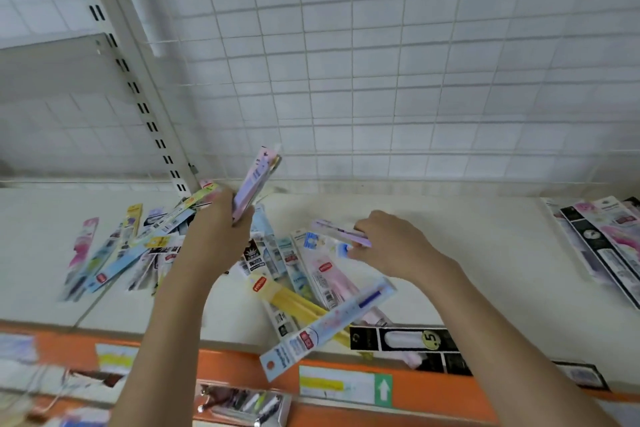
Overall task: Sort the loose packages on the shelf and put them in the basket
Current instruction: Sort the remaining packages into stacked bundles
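Pale lilac packages stand upright in the left hand point(221, 215), whose fingers are wrapped round the lower end of a small gathered bundle point(254, 184) held above the shelf. From the single head view, the right hand point(391, 246) pinches another lilac package point(341, 233) by its end, just over the heap, its far tip pointing toward the bundle; it looks as though like is being matched with like. Judging by what lies about, the sorting is at an early stage: a loose pile of long, flat packages point(298, 274) covers the middle of the shelf, a second scatter point(117, 246) fans out to the left, and one blue-and-white package point(329, 326) hangs over the front edge. To the far right a tidier group point(602, 239) lies side by side, though whether it is already sorted I cannot tell. No basket shows anywhere in view, so nothing can be said to have reached it. As for the surface, the shelf point(467, 253) is a cream-white board with an orange front rail point(433, 388) carrying price labels, one marked with a green arrow. Behind it rises a white wire grid point(381, 62) over a pale panel, with a slotted upright point(131, 80) at the left, and more goods hang blurred below the rail.
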A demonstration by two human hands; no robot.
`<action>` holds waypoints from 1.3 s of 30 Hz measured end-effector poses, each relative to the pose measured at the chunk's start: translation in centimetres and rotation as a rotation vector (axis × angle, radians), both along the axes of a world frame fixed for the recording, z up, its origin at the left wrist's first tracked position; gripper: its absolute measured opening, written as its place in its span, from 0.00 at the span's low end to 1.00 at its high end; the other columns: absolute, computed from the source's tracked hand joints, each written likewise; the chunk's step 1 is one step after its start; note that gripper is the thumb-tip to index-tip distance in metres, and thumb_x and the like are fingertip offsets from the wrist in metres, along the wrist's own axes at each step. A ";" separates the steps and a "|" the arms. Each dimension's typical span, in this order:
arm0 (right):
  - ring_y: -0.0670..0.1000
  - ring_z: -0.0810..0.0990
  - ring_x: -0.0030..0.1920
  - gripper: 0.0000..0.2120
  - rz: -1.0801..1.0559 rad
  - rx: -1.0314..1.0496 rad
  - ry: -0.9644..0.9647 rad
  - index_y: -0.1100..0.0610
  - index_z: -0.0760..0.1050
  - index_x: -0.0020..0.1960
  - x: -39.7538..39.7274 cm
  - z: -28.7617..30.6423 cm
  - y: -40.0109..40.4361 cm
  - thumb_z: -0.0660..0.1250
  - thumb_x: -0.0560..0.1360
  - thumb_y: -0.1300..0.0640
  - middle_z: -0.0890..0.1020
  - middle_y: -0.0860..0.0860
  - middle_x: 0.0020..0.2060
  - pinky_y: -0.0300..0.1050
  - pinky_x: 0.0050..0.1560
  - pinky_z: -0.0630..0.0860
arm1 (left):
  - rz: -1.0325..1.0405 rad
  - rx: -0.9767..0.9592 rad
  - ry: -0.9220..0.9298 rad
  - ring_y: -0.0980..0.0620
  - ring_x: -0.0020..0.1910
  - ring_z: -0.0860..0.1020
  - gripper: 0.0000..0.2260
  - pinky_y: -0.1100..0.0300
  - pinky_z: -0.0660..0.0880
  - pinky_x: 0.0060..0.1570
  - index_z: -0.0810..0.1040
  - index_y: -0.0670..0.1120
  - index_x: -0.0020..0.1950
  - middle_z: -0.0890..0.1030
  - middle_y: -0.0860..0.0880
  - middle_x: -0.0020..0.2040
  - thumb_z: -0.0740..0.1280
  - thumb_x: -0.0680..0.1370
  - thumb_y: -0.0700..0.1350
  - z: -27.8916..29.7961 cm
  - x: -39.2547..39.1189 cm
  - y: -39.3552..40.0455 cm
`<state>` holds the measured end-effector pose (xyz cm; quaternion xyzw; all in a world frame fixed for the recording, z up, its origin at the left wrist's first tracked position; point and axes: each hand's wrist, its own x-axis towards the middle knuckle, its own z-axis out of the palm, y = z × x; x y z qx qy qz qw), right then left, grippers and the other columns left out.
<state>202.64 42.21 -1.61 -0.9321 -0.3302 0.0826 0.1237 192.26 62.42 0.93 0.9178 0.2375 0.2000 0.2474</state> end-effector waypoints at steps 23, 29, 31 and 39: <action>0.47 0.70 0.32 0.15 0.277 0.036 0.009 0.51 0.66 0.38 -1.1 -0.5 -2.9 0.60 0.77 0.42 0.71 0.46 0.29 0.42 0.32 0.63 | 0.147 -0.033 0.120 0.49 0.26 0.63 0.19 0.58 0.58 0.28 0.59 0.45 0.31 0.64 0.47 0.26 0.64 0.77 0.46 -2.9 -4.6 -3.3; 0.54 0.72 0.39 0.08 0.087 0.194 -0.083 0.52 0.68 0.48 0.9 -0.5 -5.8 0.57 0.80 0.48 0.67 0.47 0.40 0.49 0.42 0.71 | 0.095 -0.036 0.169 0.51 0.25 0.64 0.19 0.59 0.59 0.27 0.60 0.47 0.31 0.65 0.49 0.26 0.63 0.78 0.46 -3.6 -3.6 -4.8; 0.56 0.74 0.39 0.06 0.018 0.219 -0.072 0.53 0.63 0.48 1.2 -0.8 -6.9 0.57 0.80 0.51 0.72 0.48 0.38 0.49 0.39 0.69 | 0.064 -0.034 0.244 0.51 0.27 0.67 0.18 0.59 0.61 0.27 0.61 0.47 0.32 0.67 0.49 0.28 0.64 0.77 0.51 -3.7 -3.0 -5.6; 0.57 0.76 0.46 0.25 -0.087 0.281 -0.023 0.54 0.52 0.74 0.8 -1.2 -9.0 0.55 0.80 0.54 0.75 0.51 0.49 0.49 0.44 0.72 | 0.076 0.034 0.421 0.48 0.38 0.74 0.20 0.58 0.70 0.37 0.65 0.48 0.38 0.72 0.51 0.37 0.70 0.69 0.61 -4.1 -1.3 -7.5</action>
